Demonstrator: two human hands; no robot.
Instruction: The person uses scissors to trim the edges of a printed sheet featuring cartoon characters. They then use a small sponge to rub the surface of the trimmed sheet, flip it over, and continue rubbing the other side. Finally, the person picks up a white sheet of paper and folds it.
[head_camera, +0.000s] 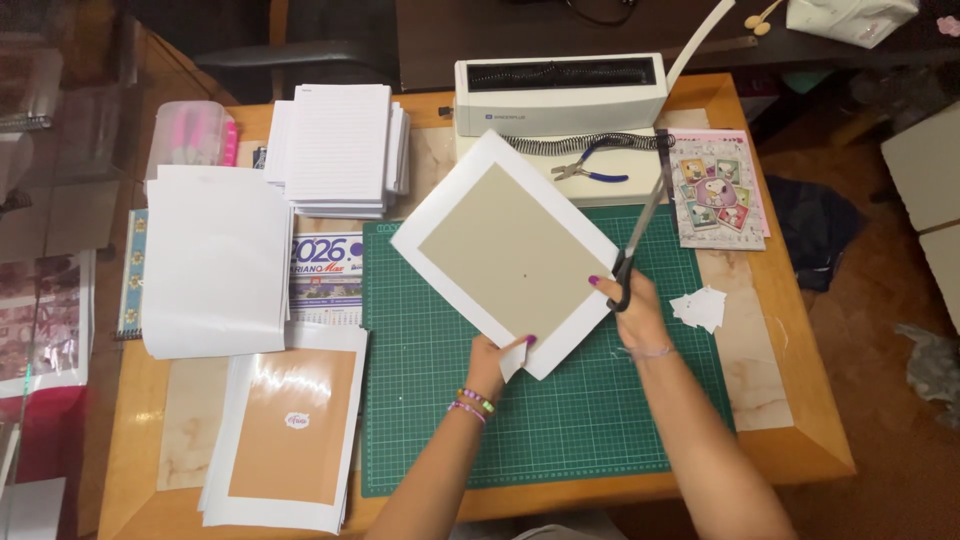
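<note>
Greyboard (508, 250) glued on white paper, tilted, corners trimmed.

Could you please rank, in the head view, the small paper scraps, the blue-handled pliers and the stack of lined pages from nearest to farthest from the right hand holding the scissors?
From the right hand:
1. Small paper scraps, just to its right on the green mat.
2. Blue-handled pliers, farther up, on the binding machine's tray.
3. Stack of lined pages, far upper left of the table.

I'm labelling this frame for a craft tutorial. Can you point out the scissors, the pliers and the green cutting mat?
scissors (643, 228): head view, on the blades above the right hand.
pliers (590, 170): head view, near the pivot, blue handles.
cutting mat (580, 420): head view, on a bare part near its lower edge.
</note>
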